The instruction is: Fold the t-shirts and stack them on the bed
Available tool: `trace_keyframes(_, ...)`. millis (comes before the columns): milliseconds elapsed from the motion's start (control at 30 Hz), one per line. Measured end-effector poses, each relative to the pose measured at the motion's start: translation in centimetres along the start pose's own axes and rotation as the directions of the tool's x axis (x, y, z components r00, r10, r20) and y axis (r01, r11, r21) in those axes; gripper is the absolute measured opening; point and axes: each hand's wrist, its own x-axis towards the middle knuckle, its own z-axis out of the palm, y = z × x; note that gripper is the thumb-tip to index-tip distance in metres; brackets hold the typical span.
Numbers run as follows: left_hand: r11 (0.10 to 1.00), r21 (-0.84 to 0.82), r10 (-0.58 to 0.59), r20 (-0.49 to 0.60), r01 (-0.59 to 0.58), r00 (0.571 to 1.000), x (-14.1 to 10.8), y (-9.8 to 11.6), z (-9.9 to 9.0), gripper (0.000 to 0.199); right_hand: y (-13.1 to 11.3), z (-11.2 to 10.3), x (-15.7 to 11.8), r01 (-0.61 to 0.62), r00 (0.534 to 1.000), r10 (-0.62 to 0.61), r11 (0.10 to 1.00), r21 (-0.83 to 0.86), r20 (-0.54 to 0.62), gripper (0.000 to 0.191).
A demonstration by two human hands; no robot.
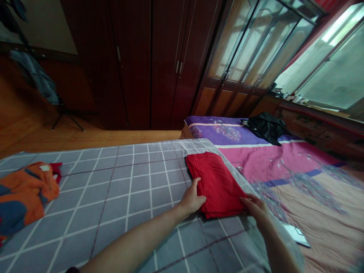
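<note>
Count: 2 hands, 1 red folded cloth (217, 185), 1 orange-and-blue garment (32, 187), 1 crumpled black garment (267, 127), 1 flat white phone-like device (295, 234), 1 black tripod stand (66, 111) with 1 grey-blue cloth (38, 76) hung on it.

Red folded cloth: plain bright red, a flat, roughly four-sided packet, longer from near to far than across. Top mostly smooth, light wrinkles, layered edges at the near side. Dark fabric (189, 168) peeks out along its far left edge. It lies right of centre on the grey bedsheet with white grid lines (142, 182), close to that sheet's right edge.

Left hand (192, 197): on the packet's left side, thumb on top, index finger along the edge. Other fingers hidden; can't tell if it's clamped or just resting. Right hand (256, 208): grasping the near right corner, fingers bent over it.

Orange-and-blue garment is far left on the same sheet, spread loosely, well apart from the hands. Right side: purple, pink and beige quilt (247, 159); black garment at its far end, white device at its near left. Dark red wooden wardrobe (136, 76) stands at the far side.
</note>
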Motion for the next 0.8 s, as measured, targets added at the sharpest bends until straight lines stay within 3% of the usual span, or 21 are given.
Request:
trace_keyframes(67,0.976,0.212,0.043,0.022,-0.047,0.999,-0.5,0.3,-0.4,0.073,-0.6,0.0,0.3,0.050,0.993,-0.066,0.988,-0.149,-0.102,0.055)
trace_keyframes(133,0.871,0.470,0.156,0.016,-0.145,0.988,-1.2,1.0,-0.7,0.064,-1.7,0.8,0.7,0.217,0.948,-0.273,0.930,-0.296,-0.163,0.062)
trace_keyframes(167,0.783,0.584,0.248,0.022,-0.214,0.969,-1.6,1.3,-0.8,0.056,-2.4,1.5,0.9,0.331,0.902,-0.406,0.869,-0.369,-0.146,0.060)
trace_keyframes(267,0.461,0.767,0.537,0.159,-0.446,0.828,-2.4,1.3,-0.6,0.034,-4.8,4.7,1.4,0.624,0.730,-0.682,0.643,-0.444,0.038,0.053)
trace_keyframes(333,0.301,0.777,0.613,0.287,-0.553,0.737,-2.5,0.5,-0.2,0.030,-6.2,7.2,2.1,0.691,0.672,-0.726,0.542,-0.478,0.149,0.053)
trace_keyframes(367,0.258,0.773,0.615,0.331,-0.579,0.715,-2.5,0.0,0.1,0.031,-6.8,8.4,2.5,0.687,0.671,-0.718,0.508,-0.520,0.185,0.054)
trace_keyframes(533,0.244,0.784,0.568,0.362,-0.571,0.739,-2.4,-1.8,0.5,0.036,-8.0,12.6,5.5,0.529,0.777,-0.591,0.429,-0.732,0.216,0.061)
trace_keyframes(633,0.227,0.785,0.578,0.368,-0.577,0.728,-2.7,-1.7,0.3,0.036,-7.3,13.3,7.0,0.499,0.787,-0.586,0.423,-0.757,0.191,0.061)
trace_keyframes(733,0.232,0.782,0.583,0.365,-0.579,0.726,-2.7,-1.4,0.4,0.033,-6.0,13.1,8.1,0.573,0.728,-0.648,0.392,-0.720,0.226,0.054)
trace_keyframes(800,0.246,0.779,0.574,0.362,-0.576,0.735,-2.5,-1.5,0.6,0.033,-5.2,12.9,8.9,0.683,0.631,-0.714,0.326,-0.654,0.303,0.048)
